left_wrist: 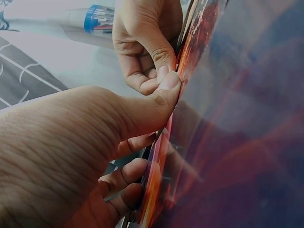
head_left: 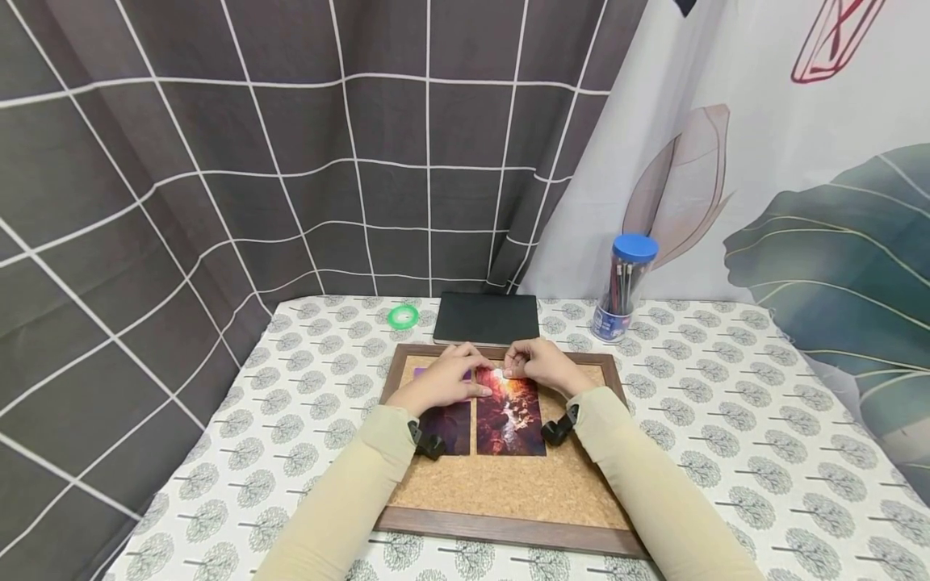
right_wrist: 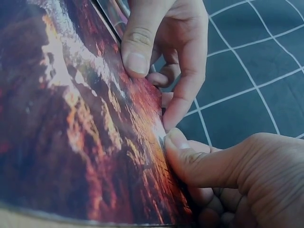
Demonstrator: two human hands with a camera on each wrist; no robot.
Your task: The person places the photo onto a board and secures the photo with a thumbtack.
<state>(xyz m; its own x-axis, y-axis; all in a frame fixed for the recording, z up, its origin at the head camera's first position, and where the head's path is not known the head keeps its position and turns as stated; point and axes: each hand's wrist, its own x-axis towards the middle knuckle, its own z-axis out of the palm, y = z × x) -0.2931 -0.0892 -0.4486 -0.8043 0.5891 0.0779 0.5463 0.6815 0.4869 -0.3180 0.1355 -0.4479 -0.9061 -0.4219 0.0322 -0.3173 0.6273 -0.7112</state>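
A glossy print (head_left: 511, 432) in reds, oranges and dark purple lies upright on a wood-framed cork board (head_left: 501, 492). My left hand (head_left: 445, 378) is over its upper left, the thumb extended onto the glossy surface and the other fingers around the top edge. At the middle of that edge, my right hand (head_left: 546, 367) pinches a small silvery-edged thing (right_wrist: 165, 141) between thumb and finger; I cannot tell what it is, as the fingers hide most of it. A second, purple print (head_left: 456, 428) lies to the left, partly under my left hand and wrist.
Beyond the board lies a black flat pad (head_left: 485, 316). A green roll of tape (head_left: 403, 316) sits at the back left. At the back right stands a clear jar of pencils (head_left: 620, 290) with a blue lid. Grey checked and printed curtains hang behind the tree-patterned tablecloth (head_left: 726, 436).
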